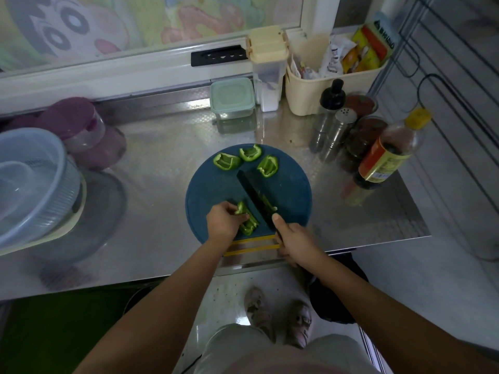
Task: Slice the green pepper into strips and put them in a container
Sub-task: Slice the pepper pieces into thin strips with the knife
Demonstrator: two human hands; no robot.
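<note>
A round dark-blue cutting board (291, 190) lies on the steel counter. Three green pepper chunks sit at its far edge: one at the left (226, 161), one in the middle (250, 153), one at the right (268, 166). My left hand (225, 221) holds down a fourth pepper piece (248, 222) near the board's front. My right hand (293, 242) grips the handle of a black knife (255, 197), forefinger along its spine. The blade lies just right of the held piece, with thin green strips (267, 202) beside it.
A clear container with a pale green lid (232, 97) stands behind the board. Stacked colander and bowls (35, 182) sit at the left, purple tubs (81, 125) behind them. Shakers, jars and a sauce bottle (386, 157) crowd the right. The counter edge runs just below the board.
</note>
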